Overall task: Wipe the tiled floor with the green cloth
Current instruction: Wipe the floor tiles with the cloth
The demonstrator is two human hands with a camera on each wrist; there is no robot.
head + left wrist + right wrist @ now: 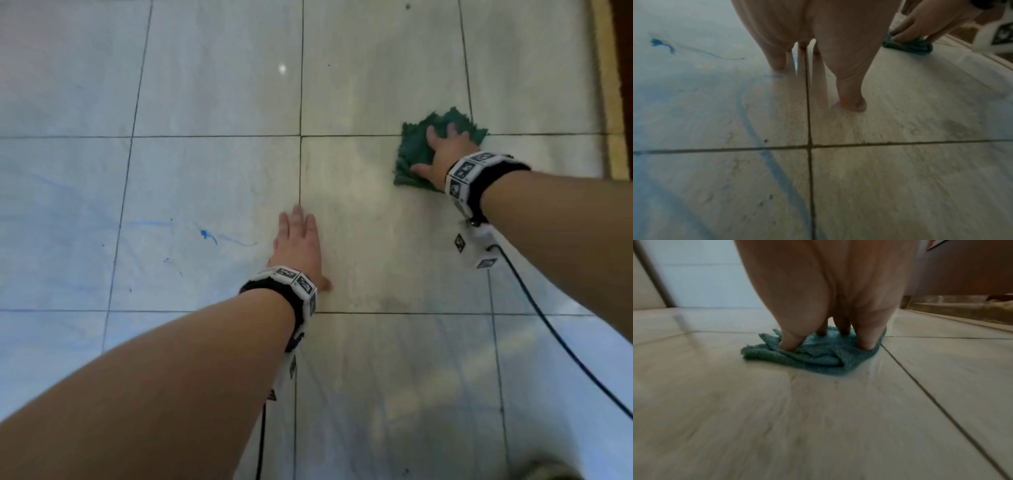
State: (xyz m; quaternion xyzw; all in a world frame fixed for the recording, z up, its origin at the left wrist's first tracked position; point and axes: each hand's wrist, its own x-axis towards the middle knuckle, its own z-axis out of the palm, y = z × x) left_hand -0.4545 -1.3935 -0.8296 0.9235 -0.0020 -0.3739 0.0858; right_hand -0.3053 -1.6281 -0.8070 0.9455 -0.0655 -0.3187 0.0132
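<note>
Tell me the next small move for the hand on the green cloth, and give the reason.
Probably sweep the green cloth leftward across the tile toward the blue stain. The right hand presses it flat at the far right near the wall edge, while the blue marks lie untouched beyond the left hand, which is braced flat on the tiled floor.

Open floor: bare tiles left and ahead.
Right edge: blocked by wooden threshold.
</note>
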